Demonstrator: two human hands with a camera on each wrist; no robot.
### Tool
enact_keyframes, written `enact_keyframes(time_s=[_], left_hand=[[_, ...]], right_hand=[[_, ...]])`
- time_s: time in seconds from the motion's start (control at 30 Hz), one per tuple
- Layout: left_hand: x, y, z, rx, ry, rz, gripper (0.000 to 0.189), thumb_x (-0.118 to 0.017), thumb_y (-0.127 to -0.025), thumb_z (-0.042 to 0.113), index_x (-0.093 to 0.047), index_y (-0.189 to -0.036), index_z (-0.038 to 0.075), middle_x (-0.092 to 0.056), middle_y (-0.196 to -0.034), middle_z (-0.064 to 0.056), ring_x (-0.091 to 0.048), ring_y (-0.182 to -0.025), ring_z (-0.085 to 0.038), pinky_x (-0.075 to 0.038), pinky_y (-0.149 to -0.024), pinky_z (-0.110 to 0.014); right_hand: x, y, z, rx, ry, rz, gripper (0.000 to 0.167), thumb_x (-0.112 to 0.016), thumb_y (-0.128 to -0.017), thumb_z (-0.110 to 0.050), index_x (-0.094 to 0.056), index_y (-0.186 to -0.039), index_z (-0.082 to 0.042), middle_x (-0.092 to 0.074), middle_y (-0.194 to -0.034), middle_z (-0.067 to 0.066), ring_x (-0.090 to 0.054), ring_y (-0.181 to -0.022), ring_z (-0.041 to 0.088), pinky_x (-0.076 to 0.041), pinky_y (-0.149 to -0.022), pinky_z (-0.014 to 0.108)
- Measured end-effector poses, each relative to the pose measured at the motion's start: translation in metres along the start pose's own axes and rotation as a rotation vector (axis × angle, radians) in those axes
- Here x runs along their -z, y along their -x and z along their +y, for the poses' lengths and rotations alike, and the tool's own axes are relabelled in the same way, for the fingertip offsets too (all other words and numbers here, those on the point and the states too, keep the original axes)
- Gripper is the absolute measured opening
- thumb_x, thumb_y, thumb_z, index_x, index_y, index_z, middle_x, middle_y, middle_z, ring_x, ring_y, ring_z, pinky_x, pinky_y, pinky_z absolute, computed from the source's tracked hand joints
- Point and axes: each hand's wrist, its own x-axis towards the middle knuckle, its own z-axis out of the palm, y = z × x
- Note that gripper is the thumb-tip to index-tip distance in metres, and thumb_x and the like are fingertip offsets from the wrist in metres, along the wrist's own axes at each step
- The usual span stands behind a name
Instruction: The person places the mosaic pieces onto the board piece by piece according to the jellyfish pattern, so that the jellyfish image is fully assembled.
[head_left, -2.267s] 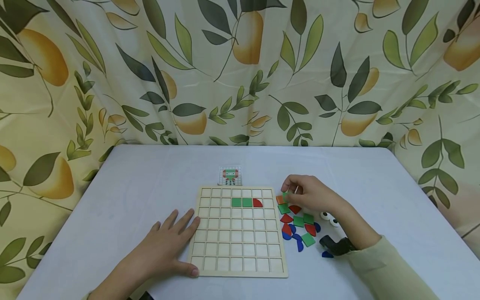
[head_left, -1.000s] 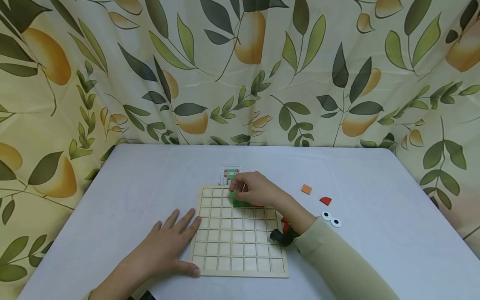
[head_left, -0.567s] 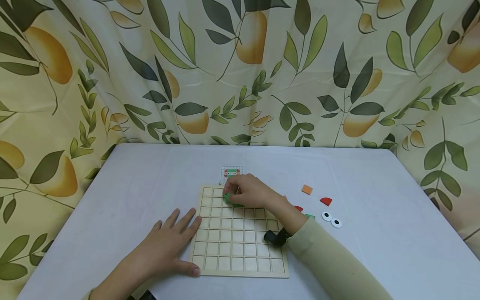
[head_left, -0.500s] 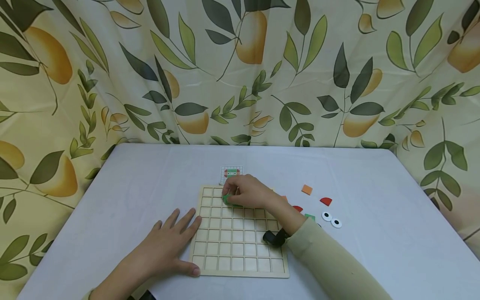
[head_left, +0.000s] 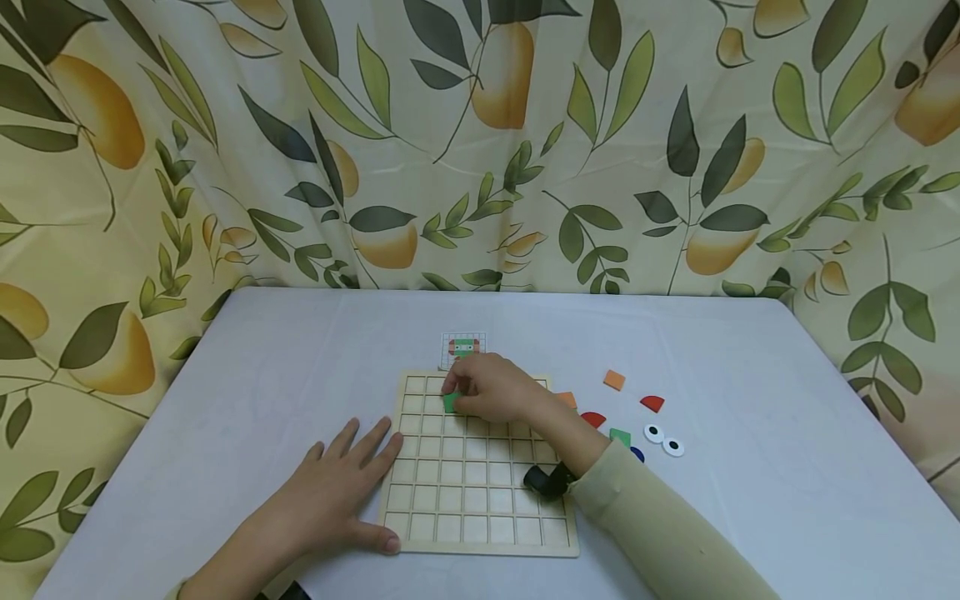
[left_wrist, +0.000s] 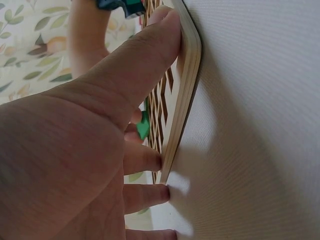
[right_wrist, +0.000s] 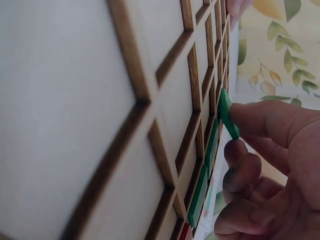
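Note:
My right hand (head_left: 498,390) pinches a green square tile (head_left: 450,403) between thumb and fingers over the second row of the wooden grid board (head_left: 450,500). In the right wrist view this held tile (right_wrist: 227,115) is tilted against the grid, beside two green tiles (right_wrist: 198,197) lying in cells. A sliver of a red piece (right_wrist: 185,232) shows beyond them. My left hand (head_left: 322,483) rests at the board's left edge with fingers spread. The left wrist view shows its thumb (left_wrist: 145,55) on the board's corner and fingertips along the side.
Behind the board lies a small pattern card (head_left: 463,344), partly covered by my right hand. Right of the board are orange squares (head_left: 614,380), red quarter-round pieces (head_left: 652,403), a green tile (head_left: 620,437), a blue piece (head_left: 637,454) and two eye pieces (head_left: 663,440). My right forearm hides other pieces.
My right hand has picked a green tile from the pieces on the right and carried it left over the board, then slightly nearer me. My left hand has stayed in place.

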Motion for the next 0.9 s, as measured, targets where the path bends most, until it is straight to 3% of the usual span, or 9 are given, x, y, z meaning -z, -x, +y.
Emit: enact_keyframes(time_s=[0.3, 0.6, 0.9], left_hand=[[0.002, 0.000, 0.001, 0.008, 0.006, -0.015, 0.121, -0.065, -0.063, 0.085, -0.031, -0.158, 0.018, -0.021, -0.166, -0.008, -0.017, -0.149, -0.047, -0.027, -0.103, -0.076], [0.003, -0.001, 0.003, 0.004, -0.016, -0.008, 0.121, -0.066, -0.063, 0.084, -0.033, -0.157, 0.016, -0.023, -0.165, -0.009, -0.019, -0.148, -0.048, -0.028, -0.102, -0.076], [0.003, 0.000, 0.003, 0.010, -0.016, -0.012, 0.121, -0.065, -0.062, 0.085, -0.033, -0.157, 0.016, -0.023, -0.165, -0.010, -0.019, -0.148, -0.049, -0.028, -0.102, -0.077]], right_hand=[[0.000, 0.001, 0.001, -0.017, 0.054, -0.008, 0.013, -0.071, -0.090, -0.013, -0.074, -0.102, -0.017, -0.065, -0.087, -0.008, -0.058, -0.079, 0.009, -0.050, -0.074, 0.029], [0.004, 0.004, 0.000, -0.019, 0.040, -0.020, 0.014, -0.072, -0.089, -0.013, -0.074, -0.103, -0.016, -0.067, -0.087, -0.006, -0.059, -0.080, 0.010, -0.050, -0.075, 0.031], [0.019, 0.020, 0.008, -0.055, -0.003, 0.030, 0.021, -0.068, -0.090, -0.016, -0.072, -0.111, -0.015, -0.065, -0.094, -0.003, -0.058, -0.075, 0.013, -0.050, -0.072, 0.031]])
